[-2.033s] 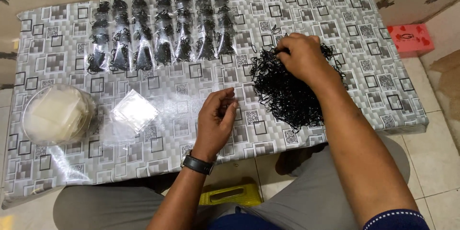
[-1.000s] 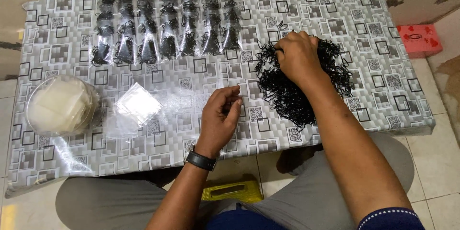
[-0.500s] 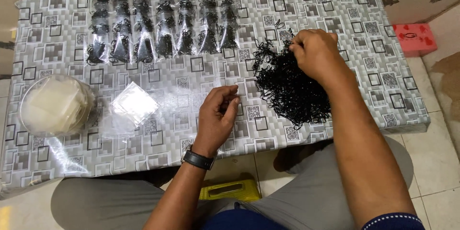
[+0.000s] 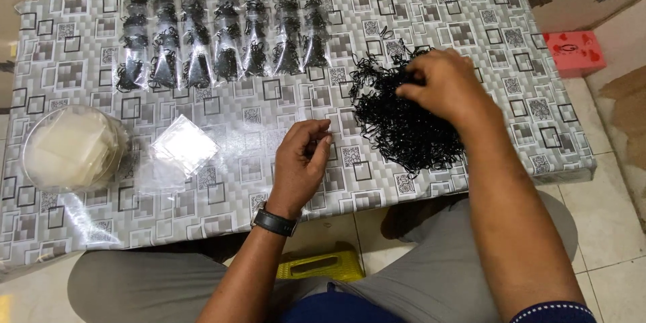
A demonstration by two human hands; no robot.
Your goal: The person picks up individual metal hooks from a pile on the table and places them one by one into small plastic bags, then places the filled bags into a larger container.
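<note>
A heap of small black elastic bands (image 4: 397, 121) lies on the right part of the patterned table (image 4: 471, 20). My right hand (image 4: 441, 84) rests on top of the heap, fingertips pinched into the bands at its upper left. My left hand (image 4: 301, 161), with a black wristwatch, hovers over the table just left of the heap, thumb and fingers curled together; whether a band is between them cannot be made out. Several clear packets filled with black bands (image 4: 222, 33) lie in rows at the far left-centre.
A round clear tub of folded plastic bags (image 4: 70, 148) stands at the left. A loose stack of clear bags (image 4: 182, 148) lies beside it. A red box (image 4: 573, 52) sits on the floor at right, a yellow stool (image 4: 323, 266) under the table edge.
My right hand shifted slightly over the heap, picking at the bands. My left hand stayed nearly in place with its fingers curled. The camera view wobbled a little.
</note>
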